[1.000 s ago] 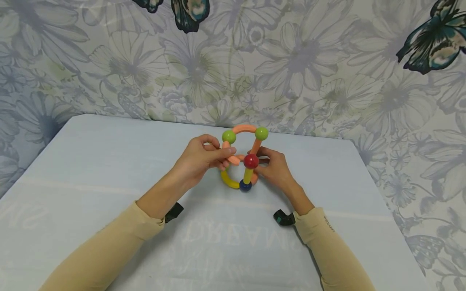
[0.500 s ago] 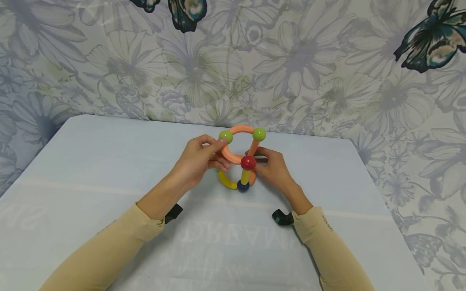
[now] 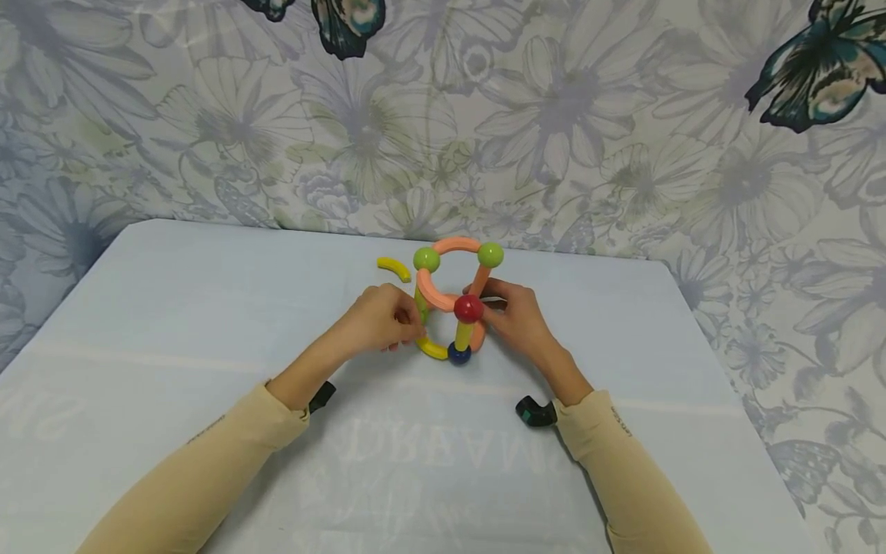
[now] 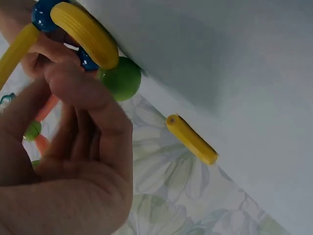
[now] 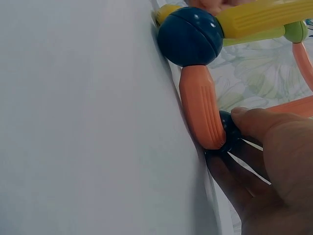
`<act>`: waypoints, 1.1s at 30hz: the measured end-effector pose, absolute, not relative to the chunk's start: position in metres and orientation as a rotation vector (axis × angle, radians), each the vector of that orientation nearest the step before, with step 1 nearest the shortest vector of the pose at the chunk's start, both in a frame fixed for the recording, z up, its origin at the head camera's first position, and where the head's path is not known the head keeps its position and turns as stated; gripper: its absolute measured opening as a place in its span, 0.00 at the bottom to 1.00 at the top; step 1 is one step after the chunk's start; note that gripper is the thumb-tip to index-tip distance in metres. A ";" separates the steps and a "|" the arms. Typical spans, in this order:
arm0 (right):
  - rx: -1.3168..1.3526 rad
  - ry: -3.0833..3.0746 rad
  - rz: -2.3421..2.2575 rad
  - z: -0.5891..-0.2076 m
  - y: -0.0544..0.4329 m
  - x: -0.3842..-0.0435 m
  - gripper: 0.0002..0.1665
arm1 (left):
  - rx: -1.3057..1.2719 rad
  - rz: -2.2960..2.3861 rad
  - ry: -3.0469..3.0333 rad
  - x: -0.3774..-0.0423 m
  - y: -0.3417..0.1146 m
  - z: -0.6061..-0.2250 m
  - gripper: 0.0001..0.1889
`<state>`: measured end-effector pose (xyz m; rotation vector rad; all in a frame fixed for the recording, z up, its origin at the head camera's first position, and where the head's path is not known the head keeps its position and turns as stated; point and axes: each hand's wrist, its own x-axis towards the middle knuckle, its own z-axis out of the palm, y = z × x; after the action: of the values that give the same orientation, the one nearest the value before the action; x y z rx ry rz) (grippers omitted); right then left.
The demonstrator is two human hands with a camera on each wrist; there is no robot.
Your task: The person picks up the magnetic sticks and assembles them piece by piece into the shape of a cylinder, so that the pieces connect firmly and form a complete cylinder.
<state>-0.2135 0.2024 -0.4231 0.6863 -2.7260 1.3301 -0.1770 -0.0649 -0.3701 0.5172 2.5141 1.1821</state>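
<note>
A toy frame of balls and sticks stands upright on the table. Its top has two green balls (image 3: 491,255), a red ball (image 3: 468,308) and curved coral sticks (image 3: 457,244). Below are a dark blue ball (image 3: 460,353), a yellow curved stick (image 3: 434,348) and upright sticks. My right hand (image 3: 515,315) pinches another dark blue ball (image 5: 227,129) at the base, thumb on its near side. My left hand (image 3: 384,317) is beside the frame's lower left, fingers bent and thumb near the index fingertip; whether they pinch a piece is unclear.
A loose yellow curved stick (image 3: 394,268) lies on the white-covered table (image 3: 208,308), behind my left hand. A wall with flowers and butterflies (image 3: 374,131) rises directly past the table's far edge.
My left hand first brought a curved coral stick against the red ball, then let go and dropped to the frame's lower left. This uncovered the loose yellow stick. The right hand stays at the base.
</note>
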 end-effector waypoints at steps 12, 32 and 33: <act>0.689 -2.735 1.318 -0.420 0.199 -0.215 0.16 | 0.759 0.924 2.592 -0.165 -0.056 -0.381 0.15; 0.639 -2.707 1.357 -0.422 0.208 -0.215 0.12 | 0.663 0.836 2.709 -0.179 -0.061 -0.383 0.22; 0.641 -2.709 1.353 -0.422 0.209 -0.215 0.12 | 0.650 0.815 2.698 -0.178 -0.059 -0.383 0.25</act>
<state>-0.2150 0.2087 -0.4221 0.6411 -2.7085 1.3532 -0.1779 -0.0594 -0.3828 0.6497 2.6977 0.8153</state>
